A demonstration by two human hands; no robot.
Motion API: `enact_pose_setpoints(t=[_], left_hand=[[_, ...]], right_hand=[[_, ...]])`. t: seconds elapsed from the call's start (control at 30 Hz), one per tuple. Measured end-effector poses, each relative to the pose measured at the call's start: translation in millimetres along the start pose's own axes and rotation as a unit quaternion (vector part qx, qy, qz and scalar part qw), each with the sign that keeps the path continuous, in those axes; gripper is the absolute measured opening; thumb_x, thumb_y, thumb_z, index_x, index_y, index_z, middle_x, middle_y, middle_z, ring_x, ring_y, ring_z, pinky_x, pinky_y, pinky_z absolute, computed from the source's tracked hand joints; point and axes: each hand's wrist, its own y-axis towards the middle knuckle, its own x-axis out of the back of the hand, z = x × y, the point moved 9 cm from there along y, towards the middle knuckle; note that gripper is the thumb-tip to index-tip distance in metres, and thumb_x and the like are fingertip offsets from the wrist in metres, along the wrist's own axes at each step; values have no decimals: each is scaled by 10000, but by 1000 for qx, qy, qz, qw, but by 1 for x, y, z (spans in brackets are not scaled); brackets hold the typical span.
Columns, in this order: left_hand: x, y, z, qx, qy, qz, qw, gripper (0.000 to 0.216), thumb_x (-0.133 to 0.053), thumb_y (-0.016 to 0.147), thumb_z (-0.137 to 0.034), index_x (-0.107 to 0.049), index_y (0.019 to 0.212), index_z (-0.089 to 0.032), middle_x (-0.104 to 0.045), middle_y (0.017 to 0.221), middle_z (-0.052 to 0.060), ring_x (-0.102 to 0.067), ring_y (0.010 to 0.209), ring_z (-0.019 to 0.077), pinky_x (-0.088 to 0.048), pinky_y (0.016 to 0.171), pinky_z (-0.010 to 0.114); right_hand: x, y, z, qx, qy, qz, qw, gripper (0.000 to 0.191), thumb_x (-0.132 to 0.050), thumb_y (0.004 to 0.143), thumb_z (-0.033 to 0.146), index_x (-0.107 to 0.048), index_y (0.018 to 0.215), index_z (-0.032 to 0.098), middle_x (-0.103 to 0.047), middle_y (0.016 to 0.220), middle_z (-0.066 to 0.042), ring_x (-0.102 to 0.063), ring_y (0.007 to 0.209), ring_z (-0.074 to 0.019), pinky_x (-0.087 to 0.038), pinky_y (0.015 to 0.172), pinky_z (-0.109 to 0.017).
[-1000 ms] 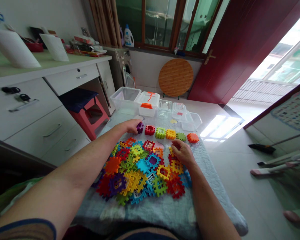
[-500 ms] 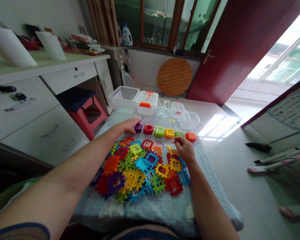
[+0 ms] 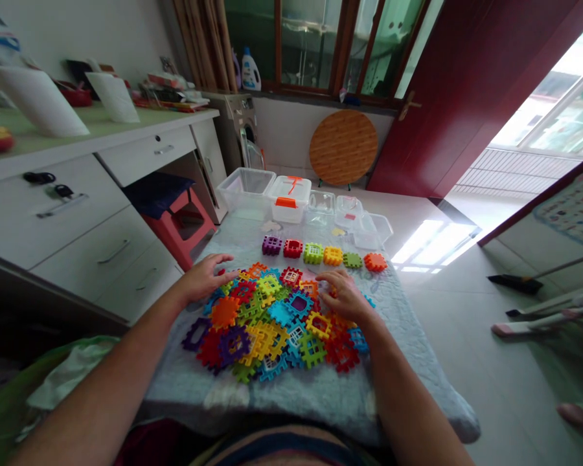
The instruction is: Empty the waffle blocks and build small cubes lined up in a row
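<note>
A heap of colourful interlocking plastic building pieces [image 3: 279, 312] lies on the cloth-covered table. My left hand [image 3: 205, 277] is at the heap's far left edge, fingers spread and holding nothing. Over the heap's right side is my right hand [image 3: 342, 294], its fingers apart and nothing seen in them; it hides some pieces below. Behind the heap runs a row of pieces: a purple block [image 3: 272, 245], a red block [image 3: 293, 248], a light green block [image 3: 313, 253], a yellow block [image 3: 333, 255], a green block [image 3: 352, 260] and an orange block [image 3: 375, 262].
Along the table's far edge stand a clear plastic bin [image 3: 247, 188], a lidded box with orange clips [image 3: 290, 202] and several smaller clear containers [image 3: 348, 211]. A pink stool [image 3: 187, 223] is at the left, by the white desk [image 3: 111, 243].
My left hand has let go of the purple block at the row's left end and come back to the heap. My right hand has moved left and nearer, over the pieces.
</note>
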Motion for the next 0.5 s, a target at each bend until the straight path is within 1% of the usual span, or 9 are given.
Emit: enact_pose_setpoints(t=[0.07,0.13,0.23,0.33,0.4,0.5], left_hand=[[-6,-8,5,15,-30,-13,999,740,-567,688,-736,-651,1141,-157,-660,1174,115,-622,1068,281,-481,937,356],[-10,-11,3,21,-56,-27,998,710,-577,690,-730,-669,1111,-166,-687,1124,99,-640,1025,269,-492,918,347],[-16,-12,-6,23,-110,-29,993,665,-599,697,-701,-676,1092,-171,-713,1078,83,-654,997,256,-492,921,340],[-21,-14,-15,17,-147,-28,989,632,-621,701,-667,-677,1087,-170,-718,1060,77,-657,986,250,-485,935,344],[-23,-16,-16,14,-153,-38,987,620,-630,704,-648,-675,1093,-167,-713,1067,79,-652,990,252,-478,946,353],[-22,-20,-12,10,-156,-54,986,608,-623,723,-626,-663,1115,-162,-702,1091,82,-644,997,251,-475,949,357]], right_hand=[[-8,0,3,-6,-18,22,1000,348,-602,771,192,-655,1113,218,-678,1100,-64,-526,1076,-244,-375,978,-417],[-14,0,4,-6,-30,31,999,354,-613,770,199,-651,1122,217,-667,1107,-68,-521,1081,-245,-370,981,-420],[-18,1,7,1,-32,27,999,377,-614,781,193,-629,1157,210,-647,1114,-77,-515,1077,-241,-374,983,-418],[-15,1,7,1,-12,9,1000,426,-619,774,179,-594,1199,203,-614,1096,-82,-513,1063,-235,-396,964,-405],[-11,1,4,-12,22,-5,1000,409,-598,760,140,-599,1165,204,-591,1044,-70,-536,998,-210,-435,899,-365],[-4,2,-7,-41,75,-39,996,260,-563,756,123,-633,994,200,-570,884,-28,-548,798,-157,-454,737,-292]])
